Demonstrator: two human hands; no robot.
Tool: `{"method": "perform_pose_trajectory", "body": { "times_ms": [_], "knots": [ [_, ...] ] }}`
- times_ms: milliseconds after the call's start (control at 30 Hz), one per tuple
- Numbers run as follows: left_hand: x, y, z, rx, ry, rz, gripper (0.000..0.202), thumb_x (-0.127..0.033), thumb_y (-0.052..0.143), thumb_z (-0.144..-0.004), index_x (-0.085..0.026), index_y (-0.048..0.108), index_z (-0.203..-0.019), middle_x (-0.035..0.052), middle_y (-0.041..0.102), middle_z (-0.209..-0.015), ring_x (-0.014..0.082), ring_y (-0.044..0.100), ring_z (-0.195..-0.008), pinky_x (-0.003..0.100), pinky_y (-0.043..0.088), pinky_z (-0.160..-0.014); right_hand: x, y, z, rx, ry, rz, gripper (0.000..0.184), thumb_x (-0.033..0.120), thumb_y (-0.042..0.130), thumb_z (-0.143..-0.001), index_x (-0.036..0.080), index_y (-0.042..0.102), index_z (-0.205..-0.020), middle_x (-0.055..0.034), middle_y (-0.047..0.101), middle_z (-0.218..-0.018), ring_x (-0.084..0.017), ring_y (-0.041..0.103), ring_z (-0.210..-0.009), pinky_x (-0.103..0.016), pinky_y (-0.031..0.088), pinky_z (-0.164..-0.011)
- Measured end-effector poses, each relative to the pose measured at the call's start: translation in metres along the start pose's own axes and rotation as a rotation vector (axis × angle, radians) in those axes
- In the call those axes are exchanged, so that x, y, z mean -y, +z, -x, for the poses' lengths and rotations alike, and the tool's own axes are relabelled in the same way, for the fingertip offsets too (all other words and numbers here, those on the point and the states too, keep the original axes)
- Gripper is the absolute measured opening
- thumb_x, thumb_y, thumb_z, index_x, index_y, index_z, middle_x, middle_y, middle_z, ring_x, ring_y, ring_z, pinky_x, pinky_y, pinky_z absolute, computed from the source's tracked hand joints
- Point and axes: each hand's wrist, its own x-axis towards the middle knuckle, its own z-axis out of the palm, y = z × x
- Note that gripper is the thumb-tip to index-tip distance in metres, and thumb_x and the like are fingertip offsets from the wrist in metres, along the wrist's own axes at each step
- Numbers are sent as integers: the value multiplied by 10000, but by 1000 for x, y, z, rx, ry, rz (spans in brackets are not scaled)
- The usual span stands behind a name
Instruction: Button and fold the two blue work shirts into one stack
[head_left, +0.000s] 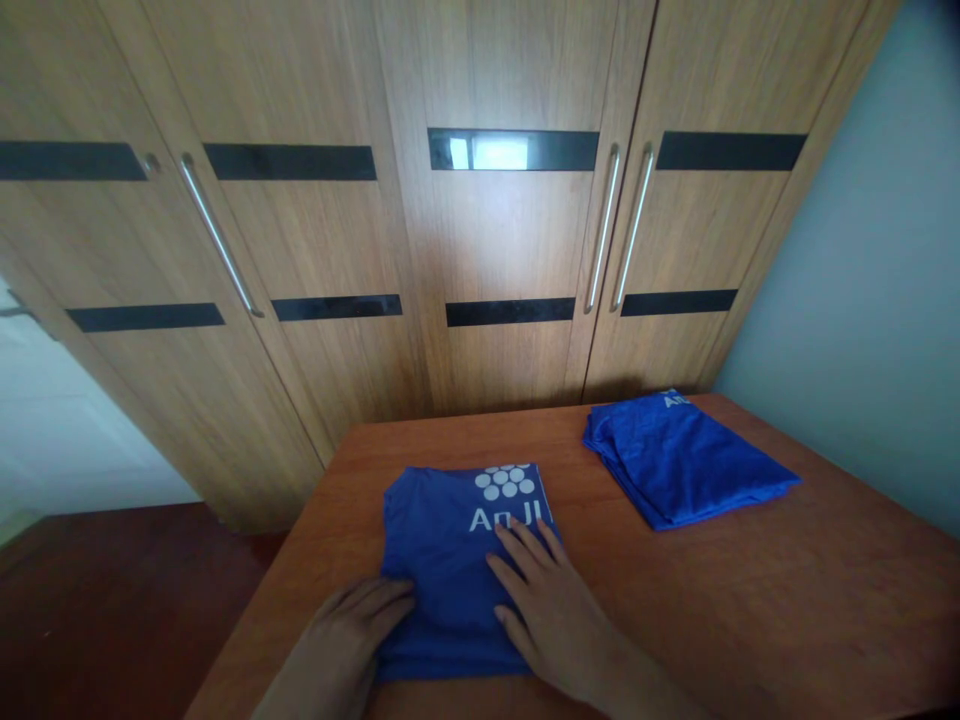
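A folded blue shirt (450, 550) with a white dot logo and white letters lies on the brown wooden table (750, 620) right before me. My right hand (547, 610) rests flat on the shirt's right side, fingers stretched out toward the letters. At the shirt's left edge my left hand (352, 640) lies with its fingers curled against the cloth; whether they grip the edge I cannot make out.
A pile of folded blue shirts (682, 460) sits at the table's far right. Behind the table stands a wooden wardrobe (480, 230) with long metal handles. A pale wall (870, 300) runs along the right. Dark red floor (112, 600) lies to the left.
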Motion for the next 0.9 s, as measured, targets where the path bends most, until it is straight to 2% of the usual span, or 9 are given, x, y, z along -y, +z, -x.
{"method": "perform_pose_trajectory", "body": {
  "times_ms": [100, 200, 267, 333, 433, 533, 600, 800, 900],
  "knots": [
    [-4, -11, 1, 3, -83, 72, 700, 7, 461, -575, -331, 676, -1149, -25, 671, -1222, 201, 634, -1094, 348, 486, -976, 1, -2, -1, -1, -18, -4, 486, 432, 382, -967, 238, 441, -1409, -64, 332, -1531, -279, 213, -1428, -532, 136, -1171],
    [-13, -24, -23, -92, -89, 102, 593, -35, 460, -698, -310, 655, -1186, -1, 641, -1269, 206, 604, -1142, 363, 476, -999, 1, -9, -14, -93, 48, -25, 430, 408, 439, -939, 217, 553, -1307, -71, 474, -1436, -266, 373, -1348, -470, 251, -1151],
    [-17, -25, -48, -169, -64, 85, 498, -105, 438, -812, -272, 615, -1246, 32, 585, -1343, 215, 534, -1234, 390, 436, -1041, -3, -13, -28, -200, 116, -4, 413, 347, 428, -938, 183, 561, -1294, -94, 500, -1408, -254, 413, -1315, -442, 296, -1132],
    [-17, -16, -73, -209, -63, 29, 445, -218, 443, -885, -247, 557, -1314, 65, 480, -1444, 258, 392, -1353, 477, 327, -1108, -11, -11, -40, -266, 158, 44, 458, 329, 423, -934, 153, 503, -1350, -123, 442, -1453, -274, 353, -1357, -480, 272, -1134],
    [-6, 13, -93, -168, -131, -45, 569, -459, 509, -880, -253, 448, -1408, 117, 350, -1523, 354, 253, -1410, 600, 217, -1104, -26, -1, -52, -224, 190, 94, 570, 433, 458, -918, 168, 414, -1421, -127, 321, -1528, -324, 224, -1418, -568, 204, -1129],
    [9, 40, -92, -80, -181, -43, 653, -567, 453, -885, -281, 344, -1461, 118, 305, -1544, 358, 243, -1412, 603, 222, -1088, -36, 12, -56, -155, 195, 106, 653, 526, 471, -898, 193, 371, -1451, -113, 238, -1563, -341, 159, -1434, -588, 156, -1127],
    [16, 49, -86, -56, -181, -30, 653, -581, 405, -902, -296, 292, -1479, 101, 273, -1560, 336, 229, -1421, 580, 215, -1098, -39, 18, -56, -130, 190, 106, 687, 562, 466, -889, 195, 358, -1459, -111, 220, -1568, -337, 137, -1440, -581, 126, -1133],
    [15, 50, -83, -88, -181, -11, 630, -567, 416, -902, -297, 331, -1465, 91, 304, -1549, 318, 233, -1422, 551, 196, -1114, -41, 20, -57, -79, 184, 111, 687, 569, 439, -899, 189, 348, -1464, -123, 230, -1564, -321, 132, -1443, -579, 86, -1137],
    [11, 49, -80, -141, -278, 3, 668, -570, 435, -886, -249, 341, -1464, 115, 292, -1550, 322, 245, -1418, 525, 245, -1105, -39, 16, -52, -97, 157, 111, 657, 540, 443, -907, 194, 357, -1459, -119, 221, -1568, -316, 121, -1445, -572, 120, -1135]
  ]
}}
